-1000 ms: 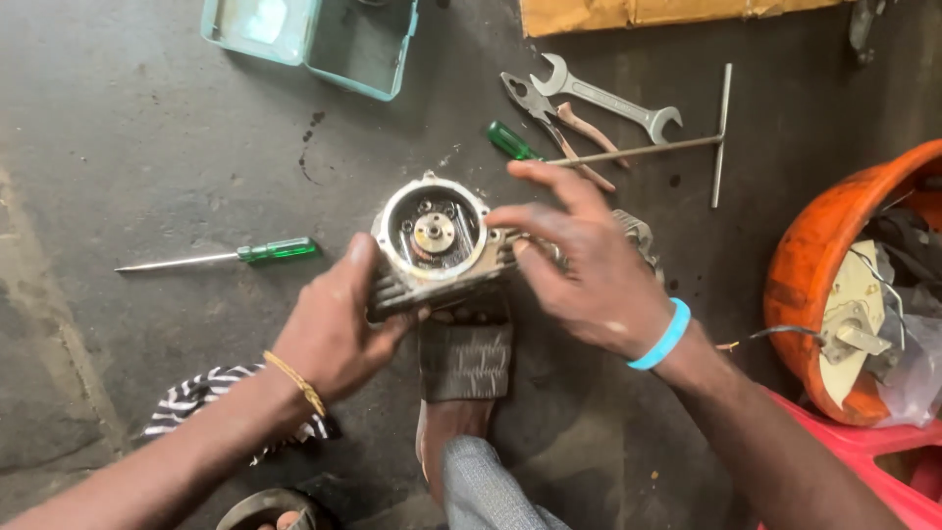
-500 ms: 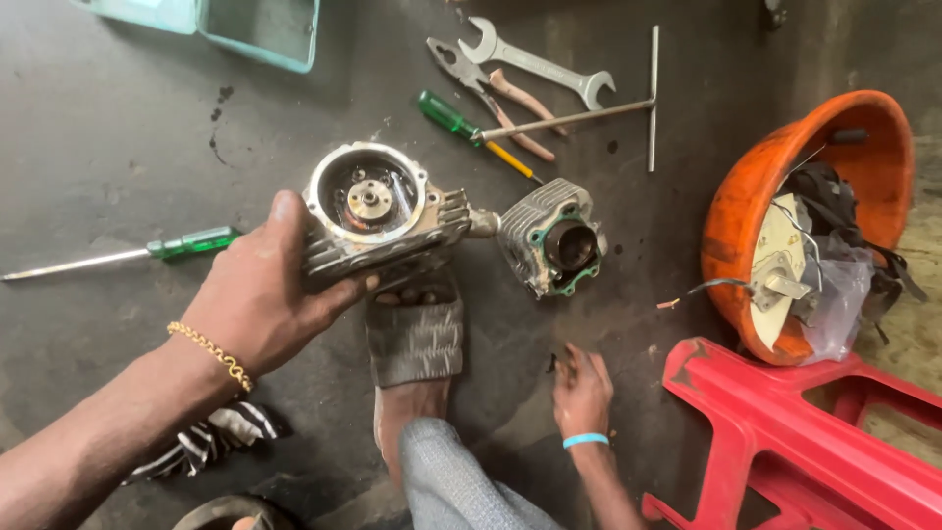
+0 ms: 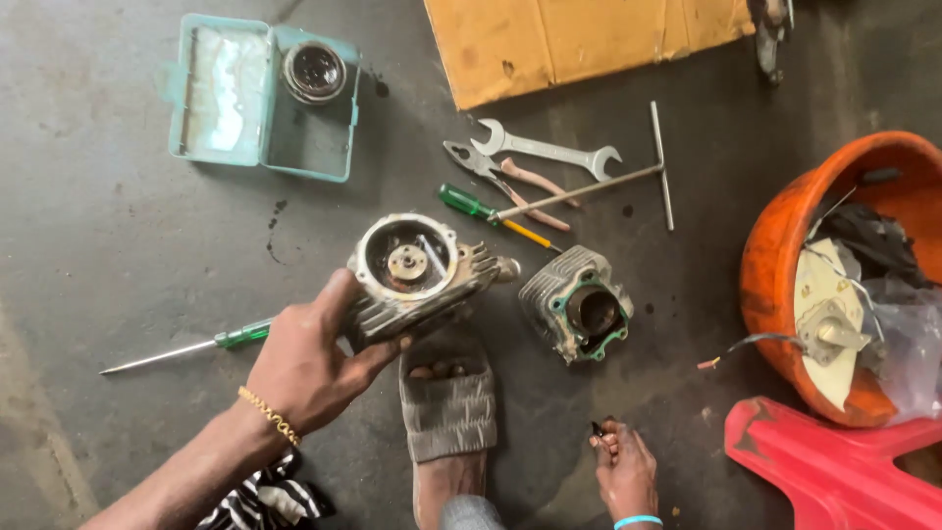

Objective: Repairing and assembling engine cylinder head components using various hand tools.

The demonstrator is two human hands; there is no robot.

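Gripping a finned, grimy metal cylinder head point(image 3: 417, 275), the left hand point(image 3: 309, 368) wraps its edge; the right hand point(image 3: 623, 469) pinches a small dark part point(image 3: 597, 429) near the ribbed cylinder block point(image 3: 577, 304).

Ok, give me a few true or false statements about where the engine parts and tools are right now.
1. The left hand holds the finned engine head. True.
2. The cylinder block is in the right hand. False: it lies on the floor, apart from that hand.
3. The spanner lies inside the orange bowl. False: it is on the floor by the pliers.
4. A green-handled screwdriver lies left of the left hand. True.
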